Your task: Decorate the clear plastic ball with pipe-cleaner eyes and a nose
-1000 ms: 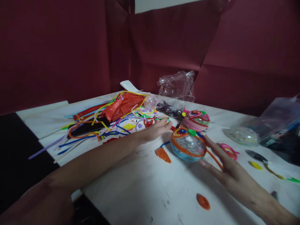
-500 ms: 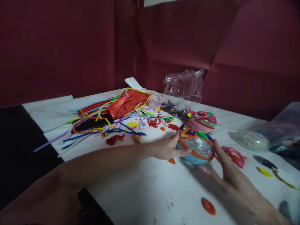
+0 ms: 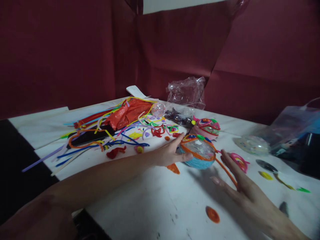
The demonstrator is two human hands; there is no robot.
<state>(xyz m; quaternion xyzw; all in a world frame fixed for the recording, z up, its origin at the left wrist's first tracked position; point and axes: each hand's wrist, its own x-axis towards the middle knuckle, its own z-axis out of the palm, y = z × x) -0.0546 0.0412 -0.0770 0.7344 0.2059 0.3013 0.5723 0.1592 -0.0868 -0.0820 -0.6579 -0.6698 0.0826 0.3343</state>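
Observation:
A clear ball (image 3: 199,151), its lower part wrapped in light blue and its top trimmed with orange, blue and green pipe cleaner, sits on the white table. My left hand (image 3: 170,153) holds its left side, thumb across the front and fingers round the back. To the right, my right hand (image 3: 246,190) is apart from the ball, thumb and fingers spread. From the ball's right side an orange pipe cleaner strand (image 3: 226,171) runs down between my right thumb and fingers; they are not closed on it. Behind stands a similar pink ball (image 3: 206,130).
Loose pipe cleaners (image 3: 82,141) and a red plastic bag (image 3: 128,113) lie at the left. A clear plastic bag (image 3: 186,93) is at the back. On the right are a pink coil (image 3: 239,161), a clear half-dome (image 3: 253,145) and a yellow disc (image 3: 265,175). An orange disc (image 3: 212,214) lies in front.
My right hand has come away from the ball, and the orange strand shows in the gap. My left hand stays on the ball. The whole view has shifted slightly.

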